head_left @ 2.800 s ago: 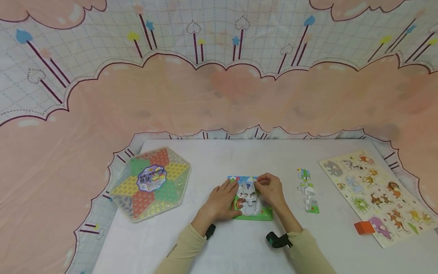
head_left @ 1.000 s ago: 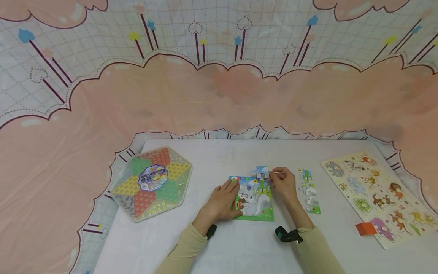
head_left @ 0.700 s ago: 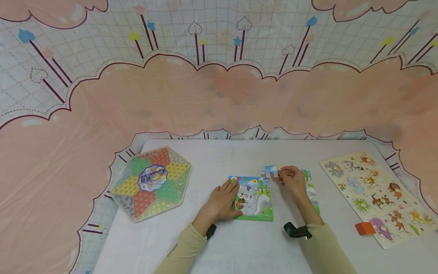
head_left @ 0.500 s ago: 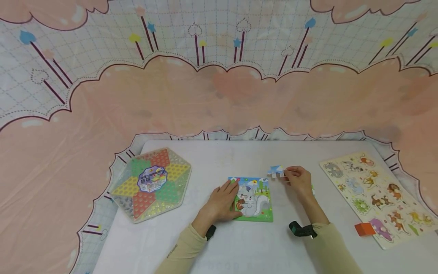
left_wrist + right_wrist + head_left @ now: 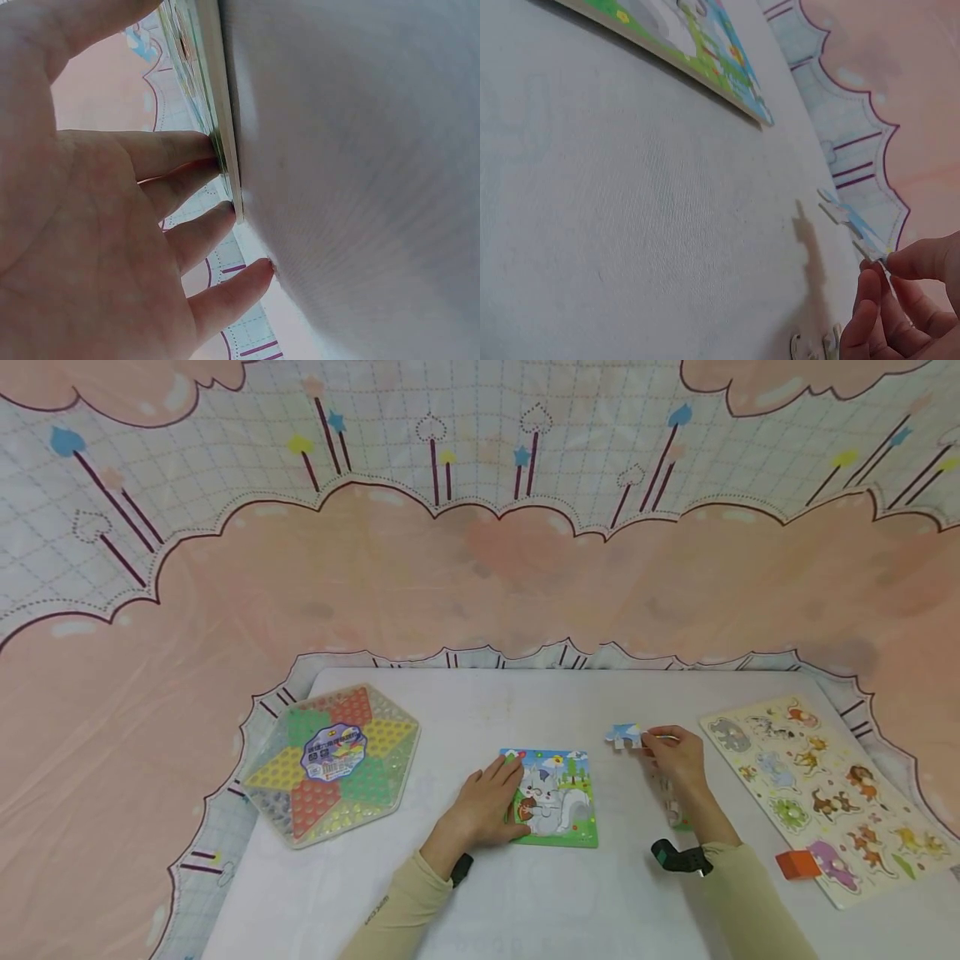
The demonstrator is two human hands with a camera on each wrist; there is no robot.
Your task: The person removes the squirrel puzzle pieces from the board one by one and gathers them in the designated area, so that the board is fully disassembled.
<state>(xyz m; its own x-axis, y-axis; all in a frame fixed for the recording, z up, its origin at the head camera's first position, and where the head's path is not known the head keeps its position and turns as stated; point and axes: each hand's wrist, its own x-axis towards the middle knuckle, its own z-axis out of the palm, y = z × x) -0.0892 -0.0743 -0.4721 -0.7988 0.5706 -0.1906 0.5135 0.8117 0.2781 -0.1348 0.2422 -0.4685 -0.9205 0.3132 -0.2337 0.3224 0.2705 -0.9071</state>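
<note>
The white counter (image 5: 525,710) carries a checkers board (image 5: 333,762), squirrel puzzle (image 5: 557,797), animal puzzle (image 5: 821,785), orange block (image 5: 794,863) and loose pieces (image 5: 670,806).

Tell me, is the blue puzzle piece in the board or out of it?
Out: the right hand pinches the blue piece clear of the squirrel board.

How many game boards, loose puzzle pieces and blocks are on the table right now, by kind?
Boards: 3, the checkers board, the squirrel puzzle under the left hand, and the animal puzzle board.
Loose puzzle pieces: at least 2, the blue piece pinched by the right hand, and pieces partly hidden behind that wrist.
Orange block: 1.
Total: at least 6.
</note>
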